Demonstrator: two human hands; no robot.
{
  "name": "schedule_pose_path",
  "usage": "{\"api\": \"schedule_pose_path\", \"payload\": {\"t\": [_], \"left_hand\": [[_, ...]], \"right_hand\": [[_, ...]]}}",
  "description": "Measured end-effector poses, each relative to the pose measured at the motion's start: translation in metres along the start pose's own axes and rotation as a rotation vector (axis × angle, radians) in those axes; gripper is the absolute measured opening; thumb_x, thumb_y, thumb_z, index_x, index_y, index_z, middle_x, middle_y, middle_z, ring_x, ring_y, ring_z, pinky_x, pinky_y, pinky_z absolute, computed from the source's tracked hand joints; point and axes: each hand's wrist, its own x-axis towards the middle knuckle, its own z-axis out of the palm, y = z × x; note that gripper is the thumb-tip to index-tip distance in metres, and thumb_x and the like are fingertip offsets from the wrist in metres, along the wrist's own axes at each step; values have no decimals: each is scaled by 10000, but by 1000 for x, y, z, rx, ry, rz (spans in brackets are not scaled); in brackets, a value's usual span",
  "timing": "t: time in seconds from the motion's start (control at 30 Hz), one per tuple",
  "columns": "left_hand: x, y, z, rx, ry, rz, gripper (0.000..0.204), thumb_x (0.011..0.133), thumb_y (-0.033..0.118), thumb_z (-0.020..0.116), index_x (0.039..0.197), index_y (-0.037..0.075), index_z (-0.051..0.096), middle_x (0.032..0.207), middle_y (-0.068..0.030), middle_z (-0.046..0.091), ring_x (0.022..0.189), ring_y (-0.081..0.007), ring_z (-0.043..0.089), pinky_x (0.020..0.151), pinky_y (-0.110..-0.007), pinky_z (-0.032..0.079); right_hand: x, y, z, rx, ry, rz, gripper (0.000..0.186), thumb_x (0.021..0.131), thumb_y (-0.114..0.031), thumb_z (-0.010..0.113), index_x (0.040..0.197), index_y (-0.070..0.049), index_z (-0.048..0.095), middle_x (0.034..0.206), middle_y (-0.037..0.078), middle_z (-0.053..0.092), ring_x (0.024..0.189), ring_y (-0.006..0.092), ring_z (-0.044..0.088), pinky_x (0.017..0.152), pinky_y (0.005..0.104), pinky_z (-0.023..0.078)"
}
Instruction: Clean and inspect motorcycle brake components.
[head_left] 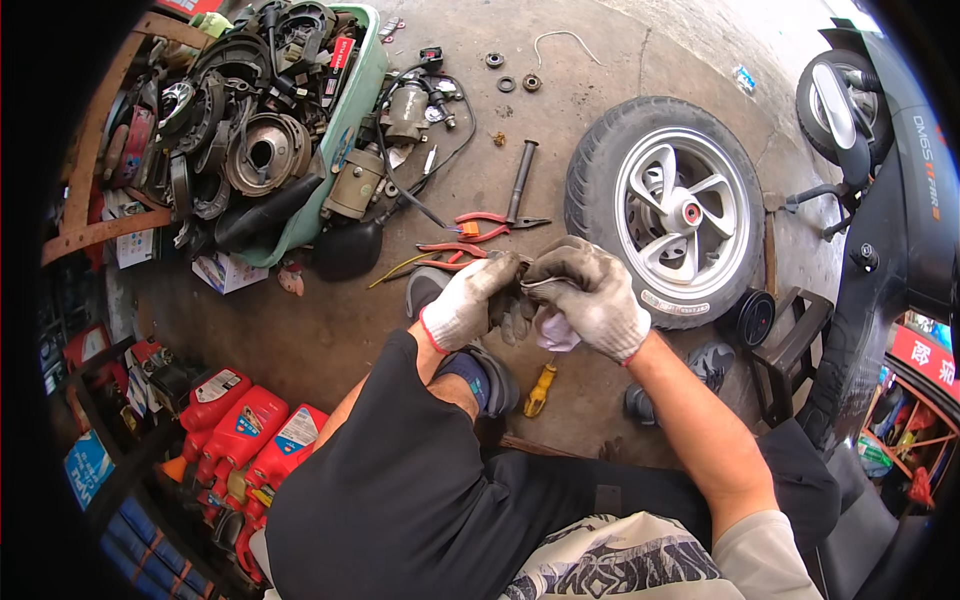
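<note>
Nearest us, our knees and dark shorts fill the lower frame, forearms rising to two gloved hands held together above the floor. Our left hand is curled shut around a small dark part; what the part is we cannot tell. Our right hand pinches a thin wire at the part's top, with a pale rag tucked under its palm. Below the hands a yellow-handled tool lies on the concrete between our shoes. Just beyond the knuckles lie red pliers and a black rod. To the right a scooter wheel lies flat. Farther left, a green tub holds dark scrap parts.
</note>
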Motion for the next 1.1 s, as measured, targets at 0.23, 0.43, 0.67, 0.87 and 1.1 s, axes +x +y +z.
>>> {"api": "schedule_pose_path", "payload": {"t": [0.23,0.43,0.67,0.87,1.1], "left_hand": [[1,-10,-15,-97,62,82,439,1020,371,524,1227,-5,613,1018,-76,675,829,-147,637,712,-285,514],[1,-3,-6,55,-20,139,462,1010,362,513,1244,-26,607,1172,-104,653,1094,-182,593,982,-325,442],[3,-10,-19,-165,-79,187,472,978,353,536,1260,-20,607,1232,-105,638,1155,-215,568,1035,-355,399],[7,-22,-31,-39,123,295,494,975,387,572,1225,-38,610,1235,-145,628,1203,-264,557,1094,-395,369],[13,-16,-15,-382,60,221,430,975,328,595,1248,-3,604,1254,-122,627,1168,-255,588,1045,-413,439]], "right_hand": [[-7,15,-8,288,103,441,199,920,-60,604,1083,26,677,942,100,724,868,135,665,809,291,526],[-13,27,-11,125,148,361,193,922,-62,583,1069,7,686,953,131,718,878,215,677,826,337,518],[-13,21,-17,-139,232,240,165,942,-126,574,1034,-31,672,952,152,690,875,319,662,801,401,518],[-18,20,-34,-168,-317,492,290,905,-251,642,1054,-3,666,971,170,666,948,295,650,859,360,498],[-25,39,-43,952,29,546,198,919,-187,676,975,1,646,883,56,656,833,154,608,810,293,495]]}}
